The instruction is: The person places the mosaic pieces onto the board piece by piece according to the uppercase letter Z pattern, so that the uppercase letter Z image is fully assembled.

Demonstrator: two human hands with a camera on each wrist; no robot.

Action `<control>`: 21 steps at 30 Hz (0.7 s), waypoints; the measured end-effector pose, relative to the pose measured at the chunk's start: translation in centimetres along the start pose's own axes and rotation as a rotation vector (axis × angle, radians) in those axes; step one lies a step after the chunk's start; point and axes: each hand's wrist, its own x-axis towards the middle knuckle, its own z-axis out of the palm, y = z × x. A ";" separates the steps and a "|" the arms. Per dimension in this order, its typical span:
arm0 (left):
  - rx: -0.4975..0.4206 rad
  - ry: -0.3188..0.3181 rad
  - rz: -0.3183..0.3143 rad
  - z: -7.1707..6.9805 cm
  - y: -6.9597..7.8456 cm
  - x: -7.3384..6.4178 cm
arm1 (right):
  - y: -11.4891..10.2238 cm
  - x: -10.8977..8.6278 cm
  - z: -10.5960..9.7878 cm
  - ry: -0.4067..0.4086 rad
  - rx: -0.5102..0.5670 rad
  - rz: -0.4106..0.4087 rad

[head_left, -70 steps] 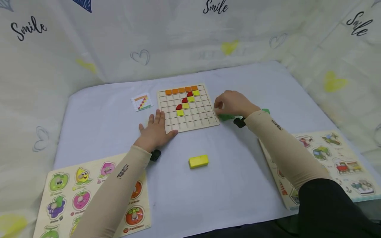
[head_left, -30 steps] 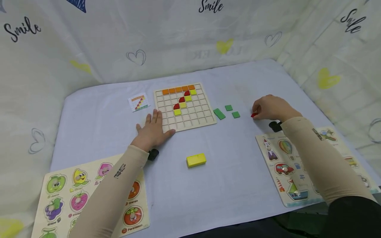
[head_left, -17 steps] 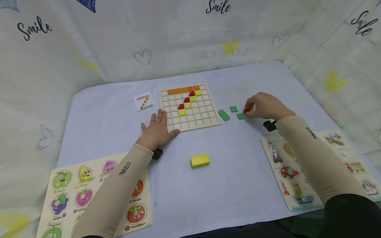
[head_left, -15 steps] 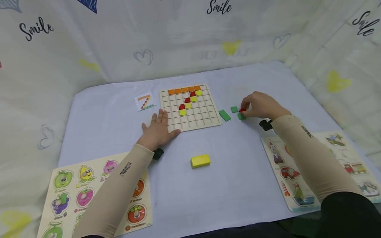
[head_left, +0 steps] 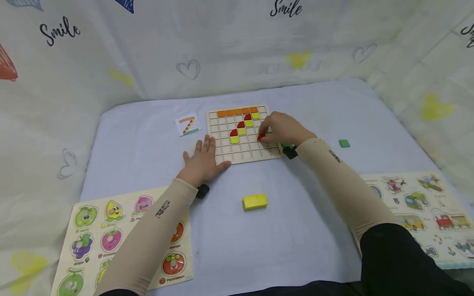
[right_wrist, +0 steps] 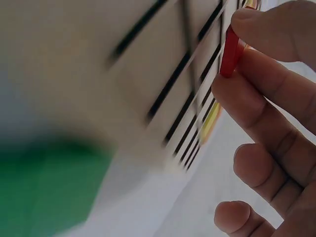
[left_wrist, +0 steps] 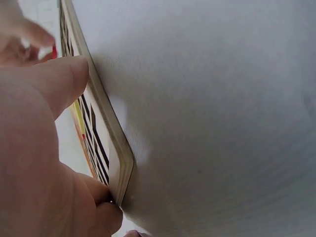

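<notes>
A wooden grid board (head_left: 242,156) holds a row of orange tiles (head_left: 237,112), with a diagonal of yellow squares (head_left: 234,140) and red quarter-round pieces (head_left: 233,132) below it. My right hand (head_left: 285,128) is over the board's right part. Between thumb and fingertips it pinches another red piece (right_wrist: 229,54), seen edge-on in the right wrist view. Flat and spread, my left hand (head_left: 203,163) rests along the board's lower left corner, its thumb at the front edge (left_wrist: 106,103) in the left wrist view. Green pieces (head_left: 286,145) lie partly hidden behind the right wrist.
A small pattern card (head_left: 188,124) lies left of the grid board. One green square (head_left: 344,143) sits farther right. Toward me is a yellow block (head_left: 254,202). A fruit puzzle (head_left: 97,236) lies front left, a vehicle puzzle (head_left: 451,199) front right, both partly under my arms.
My right hand has reached right, picked up the red piece, then carried it left past the green pieces to over the grid board. The left hand stays in place; the view shifts slightly.
</notes>
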 end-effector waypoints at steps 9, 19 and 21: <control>0.010 -0.012 -0.014 0.2 0.1 0.4 | -4.9 3.5 0.8 -0.009 0.015 -0.142; 0.037 -0.004 -0.007 -0.6 0.2 -0.2 | -7.8 6.1 2.1 -0.043 -0.033 -0.202; 0.041 -0.005 -0.008 -0.7 0.2 -0.2 | -8.0 6.4 2.3 -0.049 -0.034 -0.191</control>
